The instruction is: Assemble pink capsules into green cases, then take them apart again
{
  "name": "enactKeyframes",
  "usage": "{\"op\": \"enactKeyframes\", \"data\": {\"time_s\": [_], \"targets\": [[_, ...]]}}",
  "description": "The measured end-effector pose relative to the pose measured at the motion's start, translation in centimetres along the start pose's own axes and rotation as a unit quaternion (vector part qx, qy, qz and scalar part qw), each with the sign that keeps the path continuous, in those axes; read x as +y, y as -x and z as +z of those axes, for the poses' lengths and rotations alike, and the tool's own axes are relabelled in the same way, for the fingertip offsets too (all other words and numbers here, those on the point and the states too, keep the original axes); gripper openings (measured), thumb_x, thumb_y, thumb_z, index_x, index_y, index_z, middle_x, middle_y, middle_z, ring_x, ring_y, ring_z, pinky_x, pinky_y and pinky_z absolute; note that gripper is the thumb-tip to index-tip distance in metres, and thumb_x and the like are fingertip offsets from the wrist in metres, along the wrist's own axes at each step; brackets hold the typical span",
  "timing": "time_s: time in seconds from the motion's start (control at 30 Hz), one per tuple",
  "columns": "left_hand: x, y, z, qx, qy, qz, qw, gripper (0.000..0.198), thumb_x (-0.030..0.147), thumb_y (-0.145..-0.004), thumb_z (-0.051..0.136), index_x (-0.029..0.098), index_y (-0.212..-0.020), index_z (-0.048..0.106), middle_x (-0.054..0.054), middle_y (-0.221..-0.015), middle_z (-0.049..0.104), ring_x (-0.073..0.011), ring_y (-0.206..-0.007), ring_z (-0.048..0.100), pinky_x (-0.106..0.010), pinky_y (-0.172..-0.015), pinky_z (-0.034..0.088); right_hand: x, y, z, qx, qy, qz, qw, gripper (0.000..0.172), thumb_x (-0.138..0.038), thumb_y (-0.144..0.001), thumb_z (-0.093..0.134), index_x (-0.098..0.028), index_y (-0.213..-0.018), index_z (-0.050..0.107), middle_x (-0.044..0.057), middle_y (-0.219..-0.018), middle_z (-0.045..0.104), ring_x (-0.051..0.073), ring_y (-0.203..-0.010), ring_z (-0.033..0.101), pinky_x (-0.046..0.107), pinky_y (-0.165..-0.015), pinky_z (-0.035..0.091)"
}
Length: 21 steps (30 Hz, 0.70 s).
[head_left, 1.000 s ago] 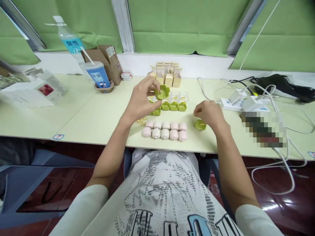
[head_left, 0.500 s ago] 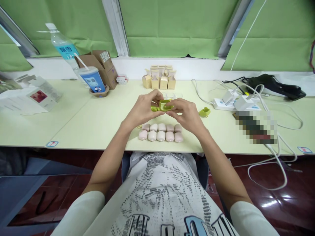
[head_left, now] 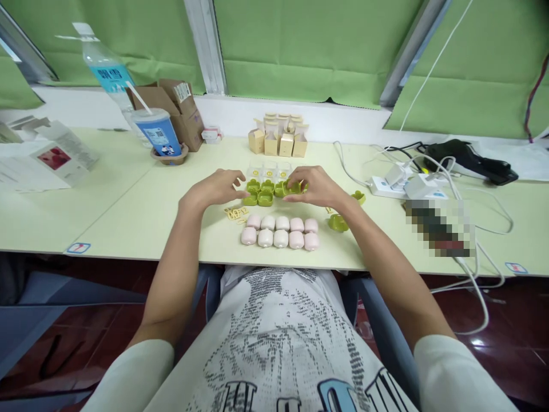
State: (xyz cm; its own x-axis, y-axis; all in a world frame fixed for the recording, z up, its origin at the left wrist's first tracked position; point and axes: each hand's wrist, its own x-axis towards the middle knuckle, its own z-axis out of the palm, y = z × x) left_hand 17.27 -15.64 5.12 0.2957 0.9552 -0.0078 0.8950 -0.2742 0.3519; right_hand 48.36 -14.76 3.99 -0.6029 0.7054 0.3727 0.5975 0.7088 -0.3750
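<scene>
My right hand (head_left: pixel 315 187) pinches a small green square case (head_left: pixel 292 187) over the right end of a cluster of similar cases. My left hand (head_left: pixel 221 189) is empty, its thumb and fingers apart beside a green case (head_left: pixel 250 198) at the cluster's left. Closer to me, pink and white rounded pieces (head_left: pixel 281 238) lie in two rows. Pale yellow loops (head_left: pixel 235 213) are to their left. A loose green piece (head_left: pixel 338 223) rests near my right forearm, with another green piece (head_left: pixel 358 197) farther off. My fingers partly hide the cluster's right end.
Clear cups with yellow marks (head_left: pixel 269 170) and small tan boxes (head_left: pixel 278 143) stand behind the cases. On the left are a blue drink cup (head_left: pixel 159 134), a water bottle (head_left: pixel 109 74) and a cardboard box (head_left: pixel 189 123). A power strip (head_left: pixel 384 187) with cables lies right.
My hands have moved apart. The left one let go of the green case and went left; the right one keeps the case, lower by the cluster. The view shifted slightly.
</scene>
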Motion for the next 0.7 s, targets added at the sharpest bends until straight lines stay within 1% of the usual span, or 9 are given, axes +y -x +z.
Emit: {"op": "enactKeyframes", "data": {"time_s": [0.07, 0.13, 0.2, 0.27, 0.33, 0.43, 0.5, 0.6, 0.7], "targets": [[0.2, -0.6, 0.5, -0.01, -0.019, 0.002, 1.0, 0.042, 0.044, -0.095, 0.07, 0.018, -0.128, 0.07, -0.013, -0.122, 0.08, -0.0302, -0.111, 0.076, -0.039, -0.097, 0.058, 0.0, 0.5, 0.8, 0.017, -0.005, -0.015, 1.0, 0.035, -0.051, -0.089, 0.086, -0.018, -0.1, 0.086, 0.011, -0.11, 0.084, 0.028, -0.1, 0.075, 0.039, -0.093, 0.053], [0.3, -0.9, 0.8, 0.002, -0.028, 0.004, 1.0, 0.042, 0.042, -0.098, 0.066, 0.018, -0.133, 0.068, -0.014, -0.131, 0.078, -0.028, -0.111, 0.076, -0.037, -0.097, 0.057, 0.0, 1.1, 1.4, 0.022, -0.01, -0.025, 0.999, 0.034, -0.053, -0.091, 0.085, -0.02, -0.102, 0.086, 0.011, -0.112, 0.084, 0.029, -0.105, 0.076, 0.041, -0.097, 0.052], [0.3, -1.0, 0.9, 0.014, -0.034, 0.0, 0.999, 0.042, 0.041, -0.1, 0.064, 0.019, -0.136, 0.068, -0.013, -0.134, 0.077, -0.0274, -0.111, 0.076, -0.036, -0.099, 0.056, 0.2, 1.6, 1.8, 0.013, -0.006, -0.034, 0.999, 0.033, -0.053, -0.094, 0.083, -0.021, -0.1, 0.087, 0.011, -0.111, 0.084, 0.03, -0.106, 0.075, 0.042, -0.097, 0.052], [0.2, -0.9, 0.8, 0.017, -0.047, -0.004, 0.999, 0.043, 0.039, -0.101, 0.063, 0.019, -0.138, 0.067, -0.013, -0.127, 0.08, -0.0291, -0.112, 0.075, -0.038, -0.101, 0.055, 0.4, 1.8, 2.4, -0.007, 0.003, -0.038, 0.999, 0.028, -0.048, -0.095, 0.083, -0.021, -0.095, 0.087, 0.013, -0.115, 0.082, 0.03, -0.108, 0.073, 0.044, -0.097, 0.053], [0.2, -0.9, 0.7, 0.01, -0.066, -0.006, 0.998, 0.044, 0.037, -0.102, 0.06, 0.018, -0.141, 0.066, -0.012, -0.117, 0.082, -0.0303, -0.113, 0.075, -0.04, -0.102, 0.055, 0.4, 1.8, 3.0, -0.028, 0.021, -0.04, 0.999, 0.023, -0.041, -0.095, 0.085, -0.019, -0.089, 0.087, 0.015, -0.121, 0.078, 0.032, -0.114, 0.068, 0.046, -0.099, 0.052], [0.5, -0.8, 0.7, -0.007, -0.086, -0.002, 0.996, 0.047, 0.035, -0.103, 0.056, 0.016, -0.146, 0.063, -0.011, -0.11, 0.082, -0.0291, -0.114, 0.074, -0.038, -0.099, 0.054, 0.1, 1.8, 4.0, -0.026, 0.043, -0.031, 0.998, 0.021, -0.037, -0.094, 0.086, -0.018, -0.085, 0.087, 0.016, -0.121, 0.071, 0.033, -0.12, 0.061, 0.046, -0.099, 0.052], [0.7, -0.7, 0.7, -0.017, -0.087, 0.008, 0.996, 0.049, 0.035, -0.103, 0.055, 0.016, -0.148, 0.062, -0.011, -0.112, 0.082, -0.0288, -0.114, 0.074, -0.037, -0.097, 0.054, -0.2, 1.8, 4.4, -0.018, 0.043, -0.019, 0.999, 0.023, -0.038, -0.095, 0.085, -0.018, -0.085, 0.087, 0.015, -0.117, 0.066, 0.03, -0.113, 0.061, 0.044, -0.095, 0.052], [0.9, -0.8, 0.8, -0.024, -0.089, 0.015, 0.996, 0.05, 0.035, -0.104, 0.055, 0.016, -0.149, 0.062, -0.012, -0.115, 0.081, -0.0287, -0.113, 0.074, -0.035, -0.094, 0.054, -0.3, 2.0, 4.5, -0.031, 0.025, -0.002, 0.999, 0.022, -0.036, -0.098, 0.081, -0.017, -0.09, 0.088, 0.012, -0.108, 0.061, 0.024, -0.096, 0.061, 0.039, -0.088, 0.052], [0.9, -0.8, 0.8, -0.029, -0.089, 0.008, 0.996, 0.05, 0.035, -0.105, 0.055, 0.015, -0.15, 0.061, -0.012, -0.117, 0.081, -0.0275, -0.109, 0.075, -0.034, -0.091, 0.055, -0.2, 2.1, 4.5, -0.043, 0.01, 0.002, 0.999, 0.018, -0.032, -0.099, 0.08, -0.017, -0.097, 0.089, 0.009, -0.1, 0.06, 0.021, -0.09, 0.06, 0.037, -0.086, 0.05]]}}
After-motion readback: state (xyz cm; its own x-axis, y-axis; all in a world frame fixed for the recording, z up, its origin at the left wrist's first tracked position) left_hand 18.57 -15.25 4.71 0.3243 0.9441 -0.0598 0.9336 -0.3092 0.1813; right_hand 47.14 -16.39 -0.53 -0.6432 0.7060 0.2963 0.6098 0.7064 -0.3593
